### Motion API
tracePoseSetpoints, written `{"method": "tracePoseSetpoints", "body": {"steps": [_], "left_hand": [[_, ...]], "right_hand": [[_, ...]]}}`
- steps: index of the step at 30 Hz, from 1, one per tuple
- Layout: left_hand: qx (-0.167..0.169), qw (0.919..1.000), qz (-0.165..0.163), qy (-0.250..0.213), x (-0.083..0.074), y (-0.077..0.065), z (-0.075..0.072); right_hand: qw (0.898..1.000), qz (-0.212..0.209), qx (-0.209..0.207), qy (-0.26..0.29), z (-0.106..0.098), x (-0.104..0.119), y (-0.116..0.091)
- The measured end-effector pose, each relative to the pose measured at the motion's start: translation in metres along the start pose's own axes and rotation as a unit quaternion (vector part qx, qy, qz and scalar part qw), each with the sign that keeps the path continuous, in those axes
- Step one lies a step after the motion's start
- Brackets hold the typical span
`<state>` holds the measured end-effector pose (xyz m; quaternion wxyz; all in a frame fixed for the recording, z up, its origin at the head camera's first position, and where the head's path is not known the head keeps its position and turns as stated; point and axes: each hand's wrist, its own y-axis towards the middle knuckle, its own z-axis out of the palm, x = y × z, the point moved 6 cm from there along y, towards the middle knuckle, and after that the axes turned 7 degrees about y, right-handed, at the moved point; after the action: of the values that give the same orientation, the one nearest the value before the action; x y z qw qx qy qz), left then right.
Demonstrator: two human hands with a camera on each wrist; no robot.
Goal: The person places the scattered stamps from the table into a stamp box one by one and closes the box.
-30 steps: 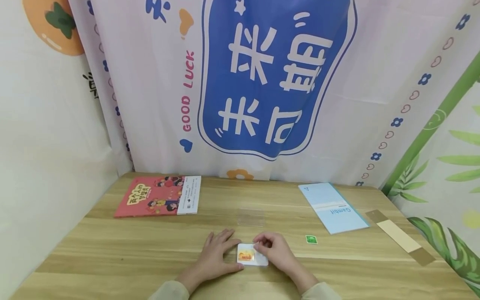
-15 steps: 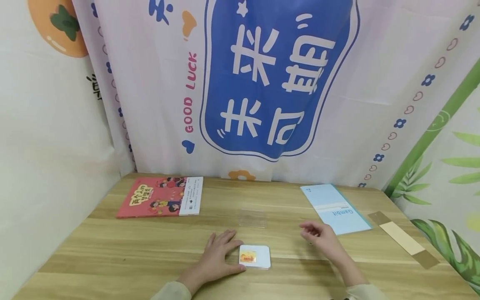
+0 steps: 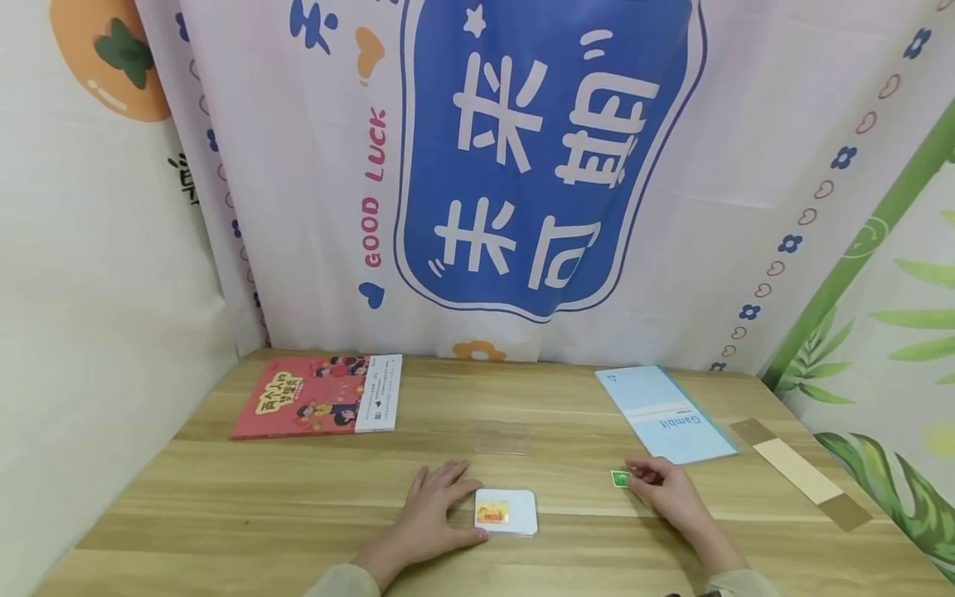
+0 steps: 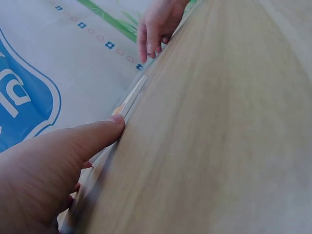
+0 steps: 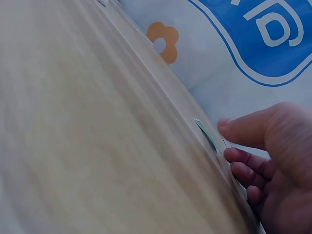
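A white rounded card (image 3: 522, 512) with an orange-and-yellow sticker (image 3: 492, 512) on its left part lies flat at the front of the table. My left hand (image 3: 429, 518) rests beside it, fingers spread, with index finger and thumb at the card's left edge. In the left wrist view the thumb (image 4: 100, 136) touches the edge of the card. To the right, my right hand (image 3: 671, 493) is at a small green stamp-like sticker (image 3: 620, 478) with a white border. Its thumb (image 5: 248, 129) and bent fingers are right at the sticker's near end; the index fingertip is hidden in the right wrist view.
A clear plastic piece (image 3: 502, 437) lies behind the card. At the back left is a red picture book (image 3: 306, 396), at the back right a light blue notebook (image 3: 667, 419). A brown-and-cream strip (image 3: 802, 473) lies far right. A printed cloth (image 3: 552, 207) hangs behind the table.
My right hand has left the card and moved right, over and then down to the green sticker. My left hand has stayed at the card's left edge.
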<state>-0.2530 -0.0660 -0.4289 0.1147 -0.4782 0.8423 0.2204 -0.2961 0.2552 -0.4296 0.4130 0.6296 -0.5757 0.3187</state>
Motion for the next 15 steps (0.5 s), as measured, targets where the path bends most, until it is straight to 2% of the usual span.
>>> {"method": "tracePoseSetpoints", "body": {"steps": [10,15], "left_hand": [[-0.001,1.0,0.002,0.0,0.0019,0.0008,0.002],[0.0,1.0,0.002,0.0,0.0021,0.0012,0.0022]], "right_hand": [[0.998,-0.026,0.016,-0.057,0.0043,0.0008,0.0008],[0.998,-0.024,0.019,-0.064,0.0049,-0.0002,0.0012]]}}
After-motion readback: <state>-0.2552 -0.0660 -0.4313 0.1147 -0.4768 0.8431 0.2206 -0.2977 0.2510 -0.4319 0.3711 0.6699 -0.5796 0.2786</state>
